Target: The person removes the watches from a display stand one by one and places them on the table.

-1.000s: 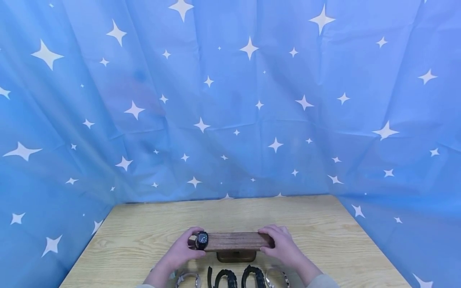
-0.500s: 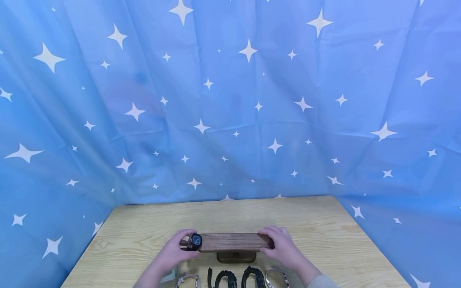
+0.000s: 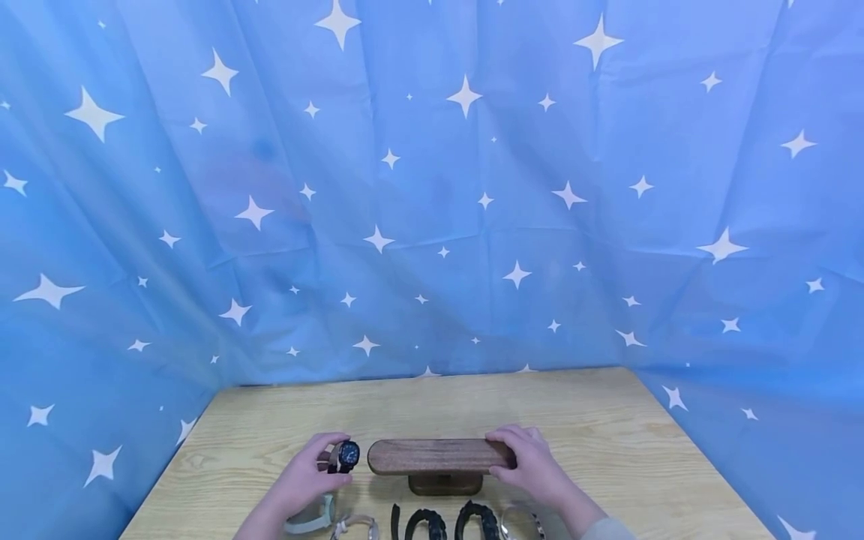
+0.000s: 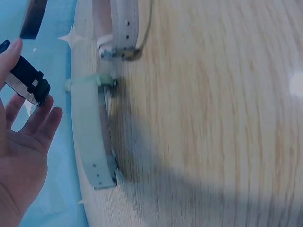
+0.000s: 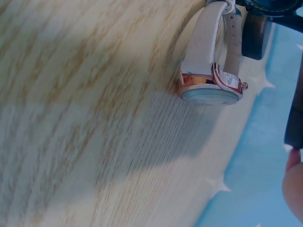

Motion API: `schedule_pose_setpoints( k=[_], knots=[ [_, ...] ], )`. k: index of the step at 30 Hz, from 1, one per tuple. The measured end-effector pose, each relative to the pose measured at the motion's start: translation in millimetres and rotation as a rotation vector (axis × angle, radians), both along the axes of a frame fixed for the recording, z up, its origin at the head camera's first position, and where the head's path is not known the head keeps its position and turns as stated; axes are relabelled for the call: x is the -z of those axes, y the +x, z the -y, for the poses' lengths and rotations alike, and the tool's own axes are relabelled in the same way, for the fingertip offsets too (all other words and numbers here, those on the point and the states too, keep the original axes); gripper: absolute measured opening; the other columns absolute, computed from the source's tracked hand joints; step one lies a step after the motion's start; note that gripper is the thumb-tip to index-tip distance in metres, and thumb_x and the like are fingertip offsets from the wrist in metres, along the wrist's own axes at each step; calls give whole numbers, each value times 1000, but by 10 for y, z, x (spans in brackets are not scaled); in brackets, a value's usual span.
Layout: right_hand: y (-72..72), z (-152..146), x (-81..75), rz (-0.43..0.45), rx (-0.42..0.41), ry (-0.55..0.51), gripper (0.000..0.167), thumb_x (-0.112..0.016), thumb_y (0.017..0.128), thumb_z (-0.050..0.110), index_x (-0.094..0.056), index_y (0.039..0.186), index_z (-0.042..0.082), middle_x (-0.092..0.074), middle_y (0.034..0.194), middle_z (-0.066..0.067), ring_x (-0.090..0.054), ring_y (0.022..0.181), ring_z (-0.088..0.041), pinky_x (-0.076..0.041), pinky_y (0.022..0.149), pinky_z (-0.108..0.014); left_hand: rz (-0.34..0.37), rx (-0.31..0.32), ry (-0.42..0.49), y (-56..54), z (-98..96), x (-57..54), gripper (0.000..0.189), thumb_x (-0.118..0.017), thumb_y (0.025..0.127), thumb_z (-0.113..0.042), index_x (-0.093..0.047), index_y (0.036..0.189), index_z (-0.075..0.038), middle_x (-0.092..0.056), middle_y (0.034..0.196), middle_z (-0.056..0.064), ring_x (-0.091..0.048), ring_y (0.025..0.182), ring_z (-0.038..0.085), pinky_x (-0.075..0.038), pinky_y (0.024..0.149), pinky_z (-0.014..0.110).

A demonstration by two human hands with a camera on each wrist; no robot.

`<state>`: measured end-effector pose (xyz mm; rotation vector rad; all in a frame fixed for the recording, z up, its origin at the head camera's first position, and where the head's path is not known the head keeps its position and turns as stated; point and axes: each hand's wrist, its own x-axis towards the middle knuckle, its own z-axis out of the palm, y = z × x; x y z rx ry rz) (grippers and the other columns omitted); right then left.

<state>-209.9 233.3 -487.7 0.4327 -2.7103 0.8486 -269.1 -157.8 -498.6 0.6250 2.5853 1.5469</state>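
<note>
My left hand [image 3: 305, 469] pinches a black wristwatch [image 3: 348, 454] between thumb and fingers, just off the left end of a dark wooden watch stand [image 3: 432, 456]. In the left wrist view the black strap [image 4: 28, 78] shows between the thumb and the fingertips. The stand is a rounded horizontal bar on a short post and wooden base [image 3: 445, 484]. Its right end is gripped by my right hand [image 3: 529, 461], thumb in front and fingers behind. Only a fingertip and part of that hand show in the right wrist view, at the end of the dark bar [image 5: 296, 109].
A row of watches lies along the near side of the wooden table [image 3: 270, 420]: a pale green one [image 4: 87, 132], a light pink-strapped one [image 3: 355, 525], two black ones [image 3: 425, 523] and a white-strapped, rose-gold one [image 5: 208, 90]. A blue star-patterned curtain [image 3: 432, 187] surrounds the table.
The left hand has slid the black watch leftward off the bar's left end, so that the rounded end now shows. The right hand keeps its grip on the other end.
</note>
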Motion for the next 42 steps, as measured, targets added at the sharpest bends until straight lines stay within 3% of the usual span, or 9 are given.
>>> schedule_pose_setpoints(
  k=[11,15,21,28,33,37,42],
  knots=[
    [-12,0,-17,2,6,2,44,-79,74,23,-63,114,17,-59,115,6,-45,99,-17,-40,81,-40,-55,-96,-76,-41,217,23,56,-81,69,-17,-58,121,-15,-53,119,6,-49,107,25,-41,90,42],
    [-8,-3,7,-24,-5,6,44,-79,73,22,-64,114,15,-60,114,6,-45,99,-18,-41,80,-39,-40,-121,-129,-38,351,34,59,-82,69,-21,-57,123,-13,-52,121,6,-49,108,25,-42,91,44],
    [40,3,64,-22,-20,-1,43,-79,73,23,-64,113,15,-60,112,6,-46,98,-18,-40,79,-39,4,-14,-200,47,624,67,60,-77,76,-26,-53,126,-5,-50,122,15,-49,103,29,-47,81,40],
    [24,-2,51,-8,-8,-8,43,-78,75,27,-64,114,17,-60,114,6,-45,100,-18,-42,79,-39,126,2,-136,76,942,82,61,-74,79,-20,-48,129,3,-46,125,25,-46,109,41,-48,80,41],
    [6,1,47,-25,-11,-1,44,-79,74,26,-64,114,17,-60,114,7,-46,100,-18,-42,80,-39,151,71,-180,77,1182,125,57,-73,78,-14,-49,125,7,-46,120,25,-46,107,41,-50,78,45],
    [2,-4,40,-17,-15,0,43,-78,74,26,-63,114,17,-59,115,7,-45,100,-18,-41,80,-40,202,79,-227,75,1279,134,55,-75,77,-15,-52,123,4,-48,118,22,-46,107,42,-48,80,54],
    [0,-13,24,-13,-12,-6,43,-78,74,25,-63,114,19,-59,115,7,-45,100,-18,-41,80,-40,158,130,-293,54,1334,167,55,-75,77,-18,-53,121,7,-49,115,23,-47,103,43,-48,80,53]
  ],
)
